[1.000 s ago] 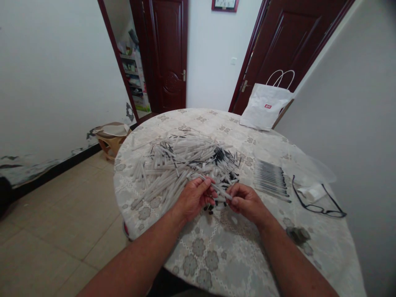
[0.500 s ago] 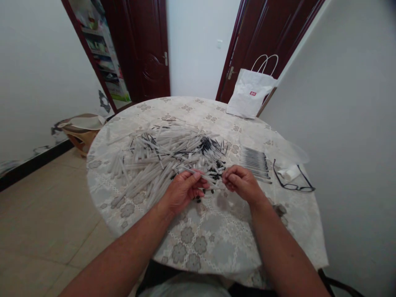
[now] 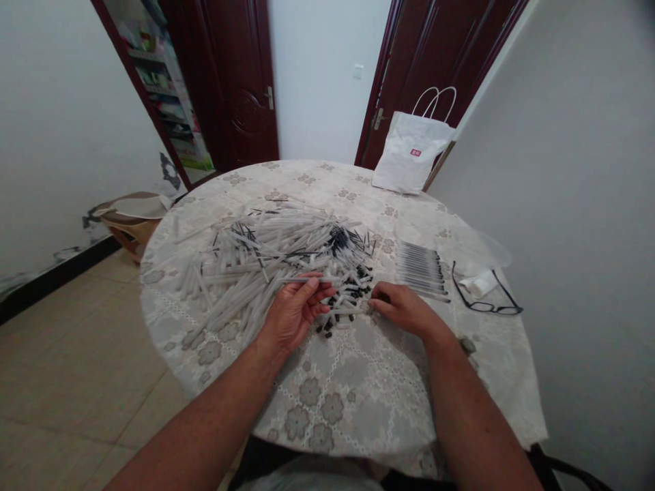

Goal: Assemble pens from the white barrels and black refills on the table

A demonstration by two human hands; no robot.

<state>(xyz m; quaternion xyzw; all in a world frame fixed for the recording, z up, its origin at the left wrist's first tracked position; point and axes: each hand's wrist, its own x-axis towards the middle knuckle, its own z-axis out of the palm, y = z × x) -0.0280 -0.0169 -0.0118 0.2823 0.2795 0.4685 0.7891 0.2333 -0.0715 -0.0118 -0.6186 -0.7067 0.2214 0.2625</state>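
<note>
Between the thumb and fingers of my left hand [image 3: 299, 307] lies a thin, pale pen tube [image 3: 297, 279], held roughly level. My right hand [image 3: 396, 305] is low over the table, thumb and fingertips pinched together at the right edge of the small parts; what they hold, if anything, is too small to make out. Small black caps [image 3: 327, 334] and short clear pieces [image 3: 344, 311] lie between the hands. Behind them spreads a big heap of translucent tubes [image 3: 245, 273], with dark thin refills [image 3: 340, 237] on top.
Finished-looking pens [image 3: 422, 269] lie in a neat row on the right. Black-framed glasses [image 3: 486, 308] and a white roll [image 3: 479, 282] sit beyond them. A white paper bag [image 3: 412, 153] stands at the back of the round, cloth-covered table [image 3: 320, 402]. A stool [image 3: 130, 218] is at left.
My right hand has lowered slightly towards the table, its fingers reaching down at the small parts. My left hand has shifted a little left, turning the tube more level.
</note>
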